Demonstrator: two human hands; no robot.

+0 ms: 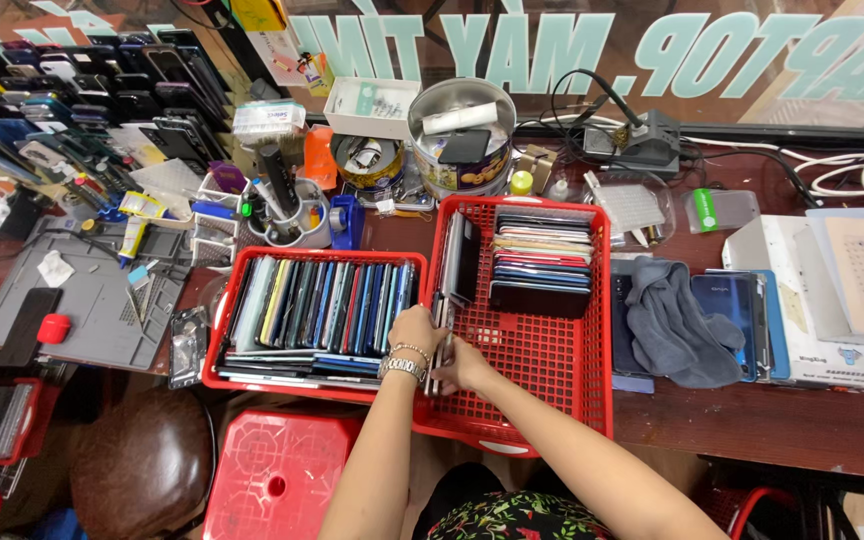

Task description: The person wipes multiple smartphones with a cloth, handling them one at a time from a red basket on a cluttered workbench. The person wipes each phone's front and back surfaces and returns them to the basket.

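Head view, left to right:
- left red basket point(214, 352) is sitting packed with upright phones point(322, 305).
- left hand point(414, 330) and right hand point(465, 366) are pinching one thin phone point(439, 350) at the right red basket's point(592, 400) largely bare left side.
- stacked phones point(542, 262) are filling its back.

Fingertips of both hands point(439, 345) hidden among phones, perhaps gripping one, stool point(277, 480) cut off below

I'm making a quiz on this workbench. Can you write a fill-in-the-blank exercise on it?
1. Both hands hold phones between two ____ plastic baskets.
2. The left wrist wears a metal ____.
3. A grey ____ lies crumpled right of the baskets.
4. The round metal tin stands ____ the baskets.

Missing: red; bracelet; cloth; behind
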